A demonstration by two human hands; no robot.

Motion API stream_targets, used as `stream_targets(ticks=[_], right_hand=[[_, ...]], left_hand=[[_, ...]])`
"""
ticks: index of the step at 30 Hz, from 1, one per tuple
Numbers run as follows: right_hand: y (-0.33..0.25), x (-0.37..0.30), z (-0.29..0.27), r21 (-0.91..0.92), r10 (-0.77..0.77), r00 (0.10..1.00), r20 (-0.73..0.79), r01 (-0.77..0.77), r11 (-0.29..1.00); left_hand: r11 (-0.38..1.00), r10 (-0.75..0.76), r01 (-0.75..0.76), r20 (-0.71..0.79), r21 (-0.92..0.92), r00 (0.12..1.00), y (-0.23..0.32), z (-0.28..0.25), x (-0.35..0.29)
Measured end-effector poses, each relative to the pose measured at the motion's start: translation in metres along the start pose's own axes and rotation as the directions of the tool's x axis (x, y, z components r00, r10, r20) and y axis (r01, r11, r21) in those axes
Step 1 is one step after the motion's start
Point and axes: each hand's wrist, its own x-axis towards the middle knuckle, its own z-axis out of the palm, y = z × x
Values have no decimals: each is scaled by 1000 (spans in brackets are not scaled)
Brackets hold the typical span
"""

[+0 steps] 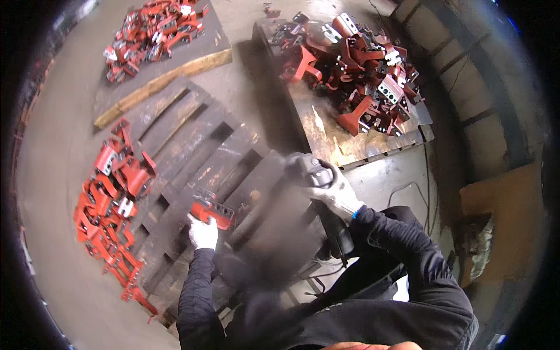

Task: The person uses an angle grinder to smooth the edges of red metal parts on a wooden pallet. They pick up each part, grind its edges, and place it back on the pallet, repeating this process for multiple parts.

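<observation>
My left hand [204, 233], in a white glove, is closed on a red metal bracket [224, 217] with a row of holes, held over the dark wooden slats. My right hand [339, 195], also gloved, grips a black hand-held power tool [309, 170]. Its rounded head points away from me and its long body runs back under my wrist; the exact kind is unclear. The tool is to the right of the bracket and apart from it. A dark blur between my forearms hides part of the slats.
Orange-red brackets [105, 201] lie heaped along the left side of the slatted pallet [175, 151]. Another heap [154, 35] sits on a board at the far left. Darker red brackets [356, 70] cover a pallet at the far right. A cardboard sheet [507, 221] stands at right.
</observation>
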Motion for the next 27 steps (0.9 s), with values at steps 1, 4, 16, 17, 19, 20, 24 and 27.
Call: stream_targets(ticks=[1,4,16,17,19,20,24,27], right_hand=[[2,-4,-9,97,-38,999,-13,39,995],[25,-9,-36,254,-34,994,-107,61,965],[43,-3,-80,610,8,983,-182,107,785],[44,-1,-76,608,-5,986,-168,107,787],[57,12,-73,547,-59,976,-209,166,820],[60,17,-71,515,-88,969,-231,199,834],[50,13,-87,538,-70,969,-237,191,821],[40,9,-78,549,-110,971,-212,212,808]], left_hand=[[999,25,-26,11,33,1000,3,-9,14],[980,69,-94,146,176,987,58,-37,40],[666,745,-745,5,25,667,553,-156,44],[610,790,-791,-116,55,601,590,-160,54],[558,801,-830,-250,-18,544,649,-173,60],[560,773,-818,-269,-135,574,662,-182,60],[412,812,-910,-430,-55,394,629,-196,60],[469,798,-876,-371,-113,475,500,-200,102]])
